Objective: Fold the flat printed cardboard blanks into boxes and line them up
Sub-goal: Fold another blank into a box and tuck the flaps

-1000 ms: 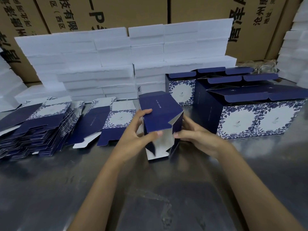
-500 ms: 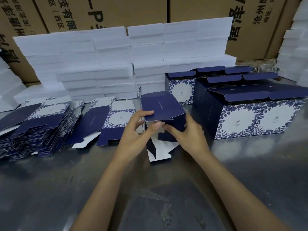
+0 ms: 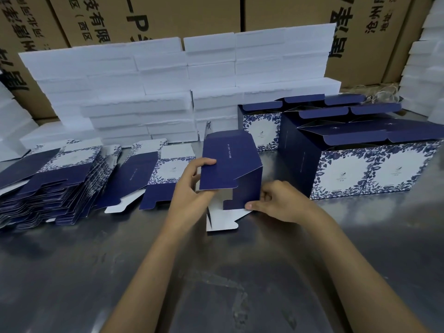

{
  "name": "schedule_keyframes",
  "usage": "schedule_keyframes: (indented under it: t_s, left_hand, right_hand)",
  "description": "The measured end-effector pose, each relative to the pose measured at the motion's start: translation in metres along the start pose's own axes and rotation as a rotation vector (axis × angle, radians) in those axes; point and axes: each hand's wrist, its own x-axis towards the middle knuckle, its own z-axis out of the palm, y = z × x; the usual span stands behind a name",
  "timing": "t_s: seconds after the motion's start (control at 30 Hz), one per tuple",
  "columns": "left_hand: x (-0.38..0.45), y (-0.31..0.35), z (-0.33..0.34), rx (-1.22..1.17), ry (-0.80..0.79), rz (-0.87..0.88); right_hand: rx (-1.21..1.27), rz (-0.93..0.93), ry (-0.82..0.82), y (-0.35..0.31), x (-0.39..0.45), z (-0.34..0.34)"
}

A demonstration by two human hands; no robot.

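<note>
A half-folded navy box (image 3: 231, 169) is held at the centre of the metal surface (image 3: 120, 272). Its top panel is pinched by the left hand (image 3: 189, 195), a side flap by the right hand (image 3: 276, 203). Bottom flaps probably need tucking next. Flat blanks (image 3: 55, 183) lie left; finished boxes (image 3: 360, 159) stand close on the right, backed by white stacks (image 3: 144, 92).

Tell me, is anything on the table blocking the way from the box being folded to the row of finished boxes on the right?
Nothing visible does. The half-folded box sits just left of the finished boxes, with only bare table and the right hand between.
</note>
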Motion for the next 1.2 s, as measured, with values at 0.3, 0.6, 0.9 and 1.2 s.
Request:
schedule_keyframes:
  t_s: [0.3, 0.6, 0.9, 1.2]
  left_hand:
    - [0.003, -0.007, 0.0, 0.012, 0.131, 0.075]
    - [0.004, -0.006, 0.005, 0.048, 0.102, 0.085]
    - [0.005, -0.007, 0.003, 0.028, 0.113, 0.053]
    - [0.004, -0.005, 0.004, 0.017, 0.11, 0.026]
  right_hand:
    - [0.014, -0.003, 0.028, -0.008, 0.002, 0.013]
    - [0.1, -0.018, 0.043, -0.006, -0.001, 0.001]
    - [0.183, -0.096, 0.199, -0.012, -0.001, -0.004]
    - [0.282, -0.131, 0.243, -0.017, -0.007, -0.011]
